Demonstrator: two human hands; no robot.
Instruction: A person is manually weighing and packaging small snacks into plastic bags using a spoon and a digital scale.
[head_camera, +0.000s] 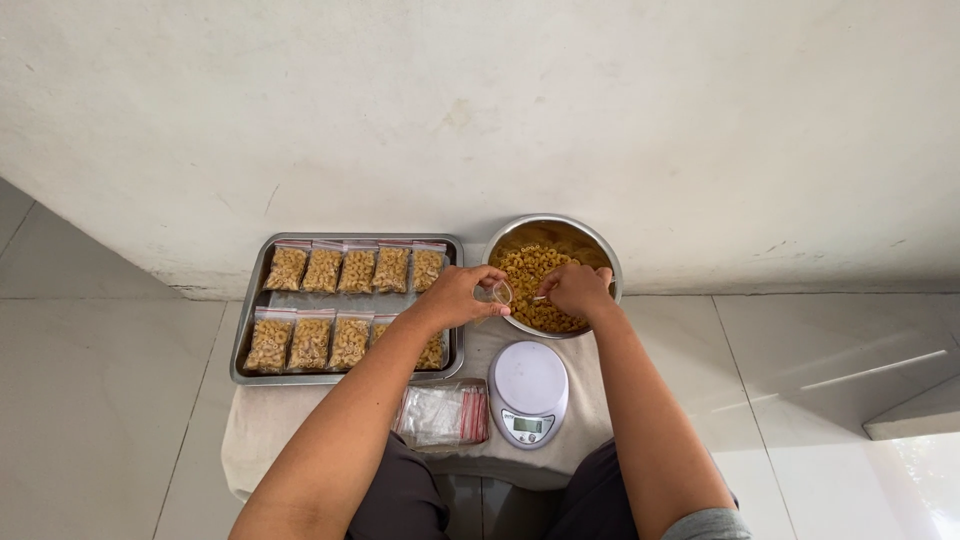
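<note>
My left hand (458, 297) holds a small clear plastic bag (497, 292) open at the near left rim of a round steel bowl (603, 252). The bowl is filled with dry elbow pasta (527, 265). My right hand (577, 290) is inside the bowl, fingers pinched on some pasta, right beside the bag's mouth. Both hands hover over the bowl's near edge.
A steel tray (254, 300) at the left holds two rows of small sealed bags of pasta (340, 270). A white round kitchen scale (529, 391) sits in front of the bowl. A stack of empty zip bags (442, 415) lies beside it on a beige cloth (260, 440). A white wall rises behind.
</note>
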